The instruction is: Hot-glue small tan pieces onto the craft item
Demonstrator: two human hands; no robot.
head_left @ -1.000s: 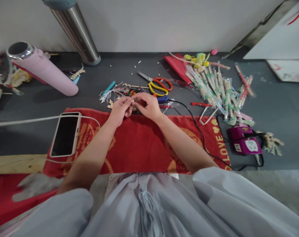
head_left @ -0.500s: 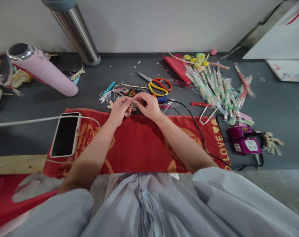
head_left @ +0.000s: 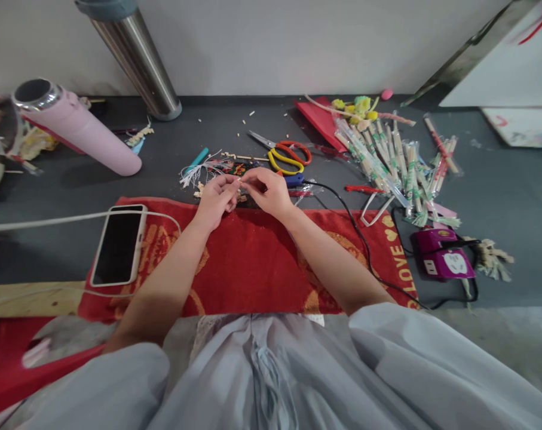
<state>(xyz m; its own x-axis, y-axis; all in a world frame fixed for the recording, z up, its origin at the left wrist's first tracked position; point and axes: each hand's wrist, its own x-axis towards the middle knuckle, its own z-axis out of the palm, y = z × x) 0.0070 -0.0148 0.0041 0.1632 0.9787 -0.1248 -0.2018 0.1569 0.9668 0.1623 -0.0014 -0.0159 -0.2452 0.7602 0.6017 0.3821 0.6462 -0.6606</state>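
My left hand and my right hand meet above the far edge of a red towel. Both are closed in a pinch, fingertips together around a tiny pale piece, too small to name. Just beyond the left fingers lie a bundle of white threads and a teal stick. Scissors with one yellow and one orange handle rest open behind my right hand. A blue handle with a black cord sits beside the right fingers, its front end hidden by them.
A phone lies on the towel's left side under a white cable. A pink bottle and a steel flask stand at the back left. Plastic-wrapped stick bundles and a purple power socket are on the right.
The fingertips have shifted very slightly, and the pale piece between them shows a little more. Arms and table things stay as they were.
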